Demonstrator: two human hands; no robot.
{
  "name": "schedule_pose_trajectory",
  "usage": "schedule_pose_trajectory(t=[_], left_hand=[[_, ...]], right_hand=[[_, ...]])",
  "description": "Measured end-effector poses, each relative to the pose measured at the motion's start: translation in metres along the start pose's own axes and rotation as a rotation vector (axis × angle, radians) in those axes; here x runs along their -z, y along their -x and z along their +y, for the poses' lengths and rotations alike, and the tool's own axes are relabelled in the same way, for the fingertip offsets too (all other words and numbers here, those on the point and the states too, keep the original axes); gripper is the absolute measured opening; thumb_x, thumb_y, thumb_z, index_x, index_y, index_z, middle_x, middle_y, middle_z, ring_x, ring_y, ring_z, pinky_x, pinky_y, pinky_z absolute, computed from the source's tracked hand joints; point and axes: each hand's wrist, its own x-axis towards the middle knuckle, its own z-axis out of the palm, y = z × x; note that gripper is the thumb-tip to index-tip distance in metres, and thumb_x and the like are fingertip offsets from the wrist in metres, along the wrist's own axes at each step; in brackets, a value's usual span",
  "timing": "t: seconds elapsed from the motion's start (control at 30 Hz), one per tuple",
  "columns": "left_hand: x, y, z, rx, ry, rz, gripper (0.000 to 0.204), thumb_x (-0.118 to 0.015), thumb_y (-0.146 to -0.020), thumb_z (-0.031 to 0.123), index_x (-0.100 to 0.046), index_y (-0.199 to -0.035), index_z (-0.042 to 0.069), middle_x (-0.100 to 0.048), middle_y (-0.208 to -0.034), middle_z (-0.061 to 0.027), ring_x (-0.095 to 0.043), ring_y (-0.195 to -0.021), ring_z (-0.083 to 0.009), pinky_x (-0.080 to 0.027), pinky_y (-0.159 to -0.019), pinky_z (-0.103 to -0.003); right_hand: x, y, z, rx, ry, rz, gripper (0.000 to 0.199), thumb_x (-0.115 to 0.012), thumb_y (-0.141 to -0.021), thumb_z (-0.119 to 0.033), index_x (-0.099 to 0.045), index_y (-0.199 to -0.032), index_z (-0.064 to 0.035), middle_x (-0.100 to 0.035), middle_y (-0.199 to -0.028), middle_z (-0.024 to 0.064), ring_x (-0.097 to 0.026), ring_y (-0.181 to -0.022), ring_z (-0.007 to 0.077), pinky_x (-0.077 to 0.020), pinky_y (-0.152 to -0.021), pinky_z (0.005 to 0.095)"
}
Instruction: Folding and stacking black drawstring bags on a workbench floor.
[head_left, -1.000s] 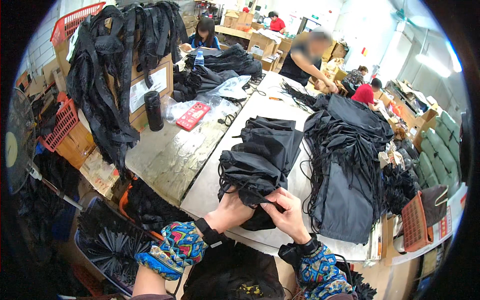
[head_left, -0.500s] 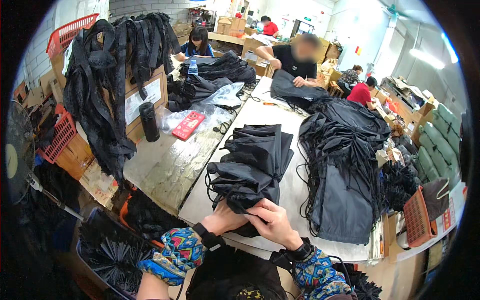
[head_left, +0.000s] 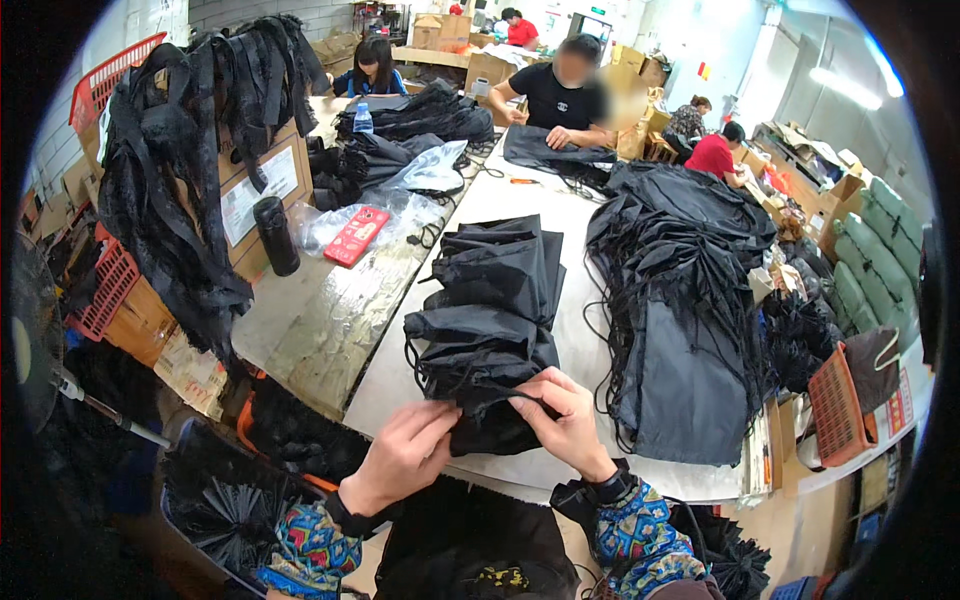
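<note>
A stack of black drawstring bags (head_left: 495, 262) lies fanned on the white worktop right before me. At its near end, my left hand (head_left: 402, 458) pinches the left edge of the closest black drawstring bag (head_left: 492, 432). The thumb and fingers of my right hand (head_left: 562, 418) are closed on the same bag's upper right edge. Black cords loop out along the stack's left side. To the right, a larger heap of black drawstring bags (head_left: 680, 375) spreads over the worktop, its cords hanging toward my right hand.
Left of the stack are a red phone (head_left: 357, 236), a black cylinder (head_left: 276, 236) and a box (head_left: 262, 195) draped with black strips. Across the worktop (head_left: 400, 395), a co-worker (head_left: 555, 100) handles black fabric. An orange basket (head_left: 838, 408) stands at the right.
My hands have moved apart, the left one going left and down, the bag's edge now stretched between them. Across the table, the co-worker's fabric lies flatter.
</note>
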Motion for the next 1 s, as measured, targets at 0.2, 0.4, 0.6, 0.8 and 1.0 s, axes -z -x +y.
schedule_pose_trajectory(t=[0.2,0.4,0.6,0.8,1.0], left_hand=[[-0.016,-0.009,0.011,-0.139,-0.134,-0.125,0.023,-0.063,-0.076,0.009,-0.064,-0.098,0.003,-0.064,-0.096,-0.0125,-0.061,-0.095,-0.0278,-0.046,-0.09,-0.04],[-0.054,-0.034,0.001,-0.139,0.039,-0.307,0.015,-0.059,-0.08,0.018,-0.061,-0.083,0.004,-0.063,-0.079,-0.0145,-0.063,-0.075,-0.0327,-0.049,-0.067,-0.044],[-0.054,-0.055,0.008,-0.074,0.133,-0.333,0.027,-0.063,-0.081,0.027,-0.062,-0.087,0.0,-0.063,-0.083,-0.0191,-0.063,-0.077,-0.0373,-0.049,-0.067,-0.046],[-0.065,-0.032,-0.002,-0.015,0.158,-0.378,0.039,-0.067,-0.079,0.039,-0.064,-0.086,0.001,-0.064,-0.076,-0.0191,-0.064,-0.07,-0.037,-0.05,-0.06,-0.045],[-0.061,-0.038,0.005,-0.168,-0.246,-0.376,0.022,-0.068,-0.074,0.025,-0.065,-0.083,0.005,-0.066,-0.077,-0.0129,-0.066,-0.07,-0.0302,-0.051,-0.06,-0.042]], right_hand=[[-0.007,-0.001,-0.009,-0.05,-0.032,-0.001,0.008,-0.07,-0.079,0.002,-0.066,-0.086,0.0024,-0.063,-0.078,0.0098,-0.06,-0.071,0.018,-0.0463,-0.063,0.027],[-0.009,0.001,-0.01,0.001,-0.059,-0.052,0.01,-0.07,-0.078,0.001,-0.067,-0.087,0.0022,-0.062,-0.078,0.0102,-0.059,-0.067,0.0186,-0.0456,-0.06,0.0276],[-0.002,-0.002,-0.014,0.017,-0.028,-0.011,0.01,-0.07,-0.076,0.001,-0.066,-0.085,0.0024,-0.061,-0.077,0.0127,-0.06,-0.068,0.0235,-0.0465,-0.061,0.0298],[-0.014,0.004,-0.013,0.033,-0.075,-0.013,0.008,-0.07,-0.079,-0.002,-0.067,-0.087,0.0011,-0.062,-0.082,0.0115,-0.061,-0.072,0.0249,-0.049,-0.065,0.032],[-0.015,0.009,-0.012,0.042,-0.057,0.035,0.01,-0.068,-0.082,-0.004,-0.067,-0.091,0.0005,-0.062,-0.084,0.0111,-0.062,-0.076,0.0252,-0.0499,-0.068,0.0309]])
